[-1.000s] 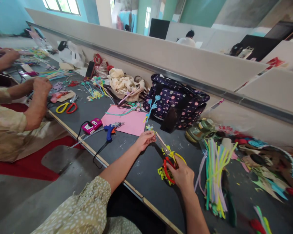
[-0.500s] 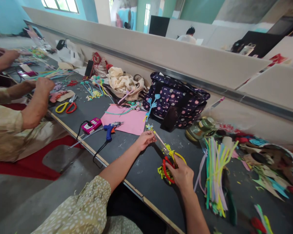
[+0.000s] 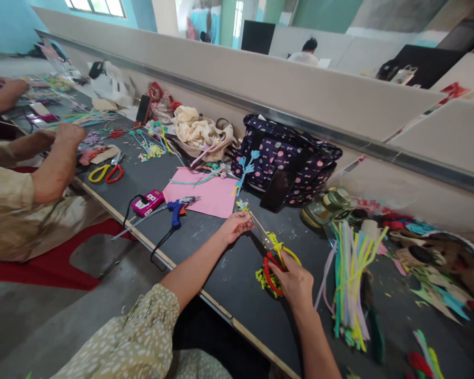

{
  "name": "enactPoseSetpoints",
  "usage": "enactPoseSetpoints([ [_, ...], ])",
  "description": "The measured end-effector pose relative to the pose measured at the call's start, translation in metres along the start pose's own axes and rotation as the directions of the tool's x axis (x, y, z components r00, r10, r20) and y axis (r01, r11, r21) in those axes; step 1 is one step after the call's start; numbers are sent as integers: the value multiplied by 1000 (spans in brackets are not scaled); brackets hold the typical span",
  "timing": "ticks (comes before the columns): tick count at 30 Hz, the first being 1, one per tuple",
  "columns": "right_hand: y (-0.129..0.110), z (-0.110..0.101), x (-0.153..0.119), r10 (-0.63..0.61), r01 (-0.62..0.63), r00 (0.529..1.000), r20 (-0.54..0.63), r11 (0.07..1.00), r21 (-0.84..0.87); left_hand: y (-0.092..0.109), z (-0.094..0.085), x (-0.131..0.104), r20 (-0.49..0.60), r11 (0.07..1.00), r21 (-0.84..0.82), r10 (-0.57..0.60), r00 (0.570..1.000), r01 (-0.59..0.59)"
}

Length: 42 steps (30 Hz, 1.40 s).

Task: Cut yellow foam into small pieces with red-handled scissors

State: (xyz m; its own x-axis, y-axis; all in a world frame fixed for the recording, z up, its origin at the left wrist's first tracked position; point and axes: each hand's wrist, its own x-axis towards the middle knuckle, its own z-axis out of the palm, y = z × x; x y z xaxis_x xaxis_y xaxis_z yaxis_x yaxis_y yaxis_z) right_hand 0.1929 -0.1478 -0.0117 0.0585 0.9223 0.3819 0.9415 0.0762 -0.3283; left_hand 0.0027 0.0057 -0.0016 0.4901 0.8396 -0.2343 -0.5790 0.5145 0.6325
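Note:
My left hand (image 3: 238,226) is closed, pinching a small flower-like piece of fuzzy craft stems (image 3: 243,206) in pale blue and yellow between its fingertips. My right hand (image 3: 294,276) grips scissors (image 3: 267,241) by their red and yellow handles. Their blades point up and left, with the tips close to the left fingers. Whether the blades touch the piece is too small to tell. Under the scissors and the right hand lies a pile of short yellow snippets (image 3: 262,279). A blue stem flower (image 3: 247,168) leans by the dark patterned bag (image 3: 286,160).
A pink sheet (image 3: 213,197) lies ahead, with a blue glue gun (image 3: 176,212) and a magenta power strip (image 3: 148,203) to its left. Bundled fuzzy stems (image 3: 351,284) and a glass jar (image 3: 326,205) are on the right. A co-worker's arm (image 3: 55,168) is at left.
The scissors' blades have tilted slightly and look narrower near the left fingers. Both hands stay almost in place, and the camera view has shifted a little.

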Motion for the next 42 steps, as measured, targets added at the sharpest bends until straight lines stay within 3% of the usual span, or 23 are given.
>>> enactPoseSetpoints([
  [3, 0, -1, 2, 27, -27, 1000, 6, 999, -40, 1, 0, 0, -11, 1000, -11, 13, 1000, -13],
  [6, -5, -5, 5, 67, -60, 996, 53, 989, -134, 3, 1, 1, -75, 991, 27, 131, 988, -130],
  [11, -19, -15, 10, 109, -85, 990, 89, 967, -240, 6, 6, -3, -105, 896, 227, 412, 905, -382],
  [17, -16, -17, 10, 96, -82, 995, 33, 954, -290, 9, 16, -13, -26, 768, 394, 558, 829, -504],
  [23, -14, -13, 8, 23, -15, 999, 22, 959, -283, 2, 17, -14, 171, 651, 592, 475, 863, -476],
  [28, -15, -13, 8, 28, -20, 999, 27, 964, -263, -1, 15, -10, 155, 602, 674, 451, 879, -428],
  [35, -8, -8, 6, 59, -60, 998, -10, 965, -257, -2, 3, 3, -80, 758, 550, 466, 881, -350],
  [42, -7, -7, 5, 89, -91, 996, -20, 987, -131, 0, -1, 5, -95, 919, 307, 288, 953, -248],
])
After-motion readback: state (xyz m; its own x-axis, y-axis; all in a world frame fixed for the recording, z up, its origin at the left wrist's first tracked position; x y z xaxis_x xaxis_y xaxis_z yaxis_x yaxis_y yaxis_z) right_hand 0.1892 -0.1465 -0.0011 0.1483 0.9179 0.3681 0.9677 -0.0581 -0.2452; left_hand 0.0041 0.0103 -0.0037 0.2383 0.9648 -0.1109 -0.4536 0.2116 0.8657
